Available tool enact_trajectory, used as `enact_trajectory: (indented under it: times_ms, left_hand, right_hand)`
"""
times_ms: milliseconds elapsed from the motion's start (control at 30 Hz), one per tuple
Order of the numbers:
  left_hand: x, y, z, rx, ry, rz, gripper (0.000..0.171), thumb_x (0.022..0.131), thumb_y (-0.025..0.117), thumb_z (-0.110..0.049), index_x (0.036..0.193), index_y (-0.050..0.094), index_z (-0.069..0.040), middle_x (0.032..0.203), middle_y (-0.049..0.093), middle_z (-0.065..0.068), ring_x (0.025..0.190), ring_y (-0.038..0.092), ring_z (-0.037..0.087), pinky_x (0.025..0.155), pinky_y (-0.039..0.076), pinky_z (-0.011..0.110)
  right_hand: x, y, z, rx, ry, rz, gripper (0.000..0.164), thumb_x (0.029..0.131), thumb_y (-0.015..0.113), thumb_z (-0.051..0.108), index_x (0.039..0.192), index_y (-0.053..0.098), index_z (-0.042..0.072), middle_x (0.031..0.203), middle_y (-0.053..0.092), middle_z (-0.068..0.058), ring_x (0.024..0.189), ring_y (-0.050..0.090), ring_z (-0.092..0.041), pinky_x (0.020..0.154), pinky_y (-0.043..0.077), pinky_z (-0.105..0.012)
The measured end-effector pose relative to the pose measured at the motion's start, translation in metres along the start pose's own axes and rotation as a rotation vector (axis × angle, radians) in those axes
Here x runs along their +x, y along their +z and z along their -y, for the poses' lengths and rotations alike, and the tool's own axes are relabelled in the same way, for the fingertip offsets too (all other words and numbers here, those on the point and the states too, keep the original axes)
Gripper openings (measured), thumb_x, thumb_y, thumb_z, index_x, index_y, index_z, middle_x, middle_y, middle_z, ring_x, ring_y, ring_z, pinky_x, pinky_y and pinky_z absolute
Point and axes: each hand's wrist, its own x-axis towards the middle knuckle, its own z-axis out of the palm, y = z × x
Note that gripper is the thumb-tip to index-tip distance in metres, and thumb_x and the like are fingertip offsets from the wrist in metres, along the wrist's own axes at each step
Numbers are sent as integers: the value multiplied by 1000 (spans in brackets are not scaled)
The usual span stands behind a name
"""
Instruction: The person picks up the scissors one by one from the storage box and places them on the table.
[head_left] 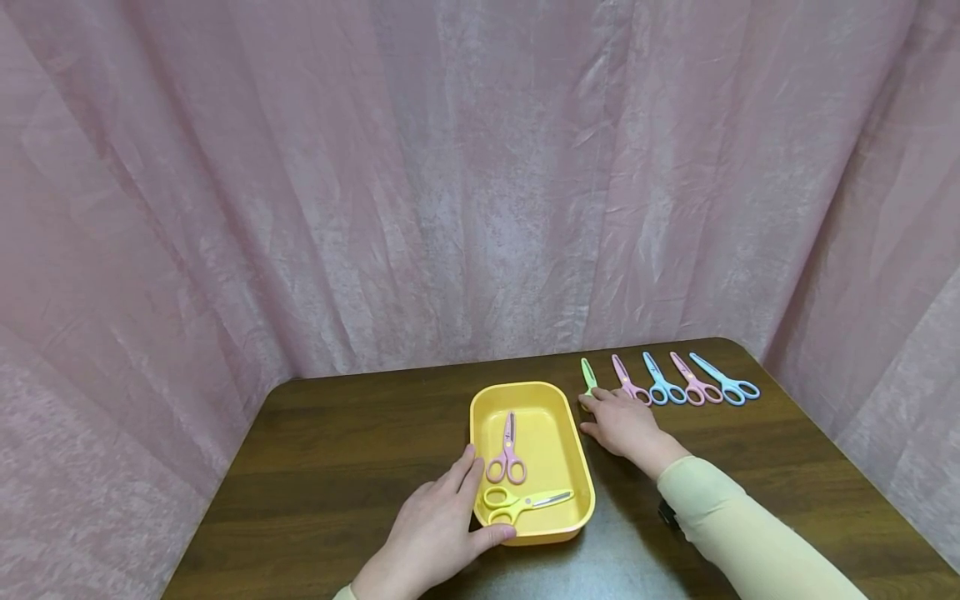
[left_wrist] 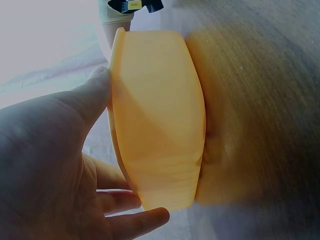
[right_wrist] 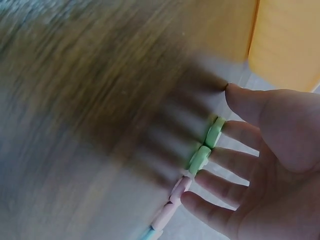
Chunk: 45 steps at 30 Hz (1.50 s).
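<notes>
A yellow tray (head_left: 551, 536) stands at the middle of the table, holding pink scissors (head_left: 509, 445) and yellow scissors (head_left: 527, 502). My left hand (head_left: 431, 525) rests at its near left corner, the thumb on the near rim and the fingers along the left side. Right of the tray, my right hand (head_left: 622, 423) reaches over the handles of green scissors (head_left: 588, 373). In the right wrist view, its fingers are spread and extended beside the green handles (right_wrist: 201, 159), with the thumb (right_wrist: 245, 102) held apart.
Beyond the green scissors lies a row of more scissors: pink (head_left: 628, 379), blue (head_left: 660, 379), pink (head_left: 692, 379) and blue (head_left: 724, 380). They lie near the back right of the brown wooden table (head_left: 337, 450). Pink curtains (head_left: 480, 183) hang behind and beside it.
</notes>
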Motion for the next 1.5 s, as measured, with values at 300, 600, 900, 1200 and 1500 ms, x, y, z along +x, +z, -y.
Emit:
enact_trajectory:
  times_ms: [300,600,900,1200,1500]
  left_hand:
    - [0,0,1,7,5,6,101,96,67,-79,160,56,-1,171,45,17,145,59,33,106,56,53]
    - [0,0,1,10,4,13,102,96,66,-80,159,57,-1,171,46,17,144,60,32,105,57,53]
    - [0,2,2,14,2,23,102,96,65,-81,160,56,-2,171,45,17,143,60,33,105,57,53]
    - [0,1,2,14,9,13,103,96,63,-82,159,56,-1,171,46,17,144,60,32,104,57,52]
    - [1,-2,2,2,11,6,102,96,65,-80,160,56,-1,171,46,18,143,60,33,103,58,53]
  right_hand:
    - [0,1,0,3,14,-3,51,106,75,33,149,69,6,153,62,-24,135,60,-50,107,53,-65]
    - [0,3,-1,8,15,5,51,106,75,32,149,68,5,154,61,-25,136,58,-52,109,51,-65]
    - [-1,8,0,18,13,-13,50,105,77,32,147,70,4,152,62,-24,135,59,-50,109,51,-64]
    - [-11,3,4,30,-34,-189,47,101,82,24,139,72,-2,148,64,-26,135,61,-47,108,52,-65]
    - [-23,-17,15,45,-88,-366,45,98,85,20,136,75,0,140,71,-21,130,65,-42,104,55,-62]
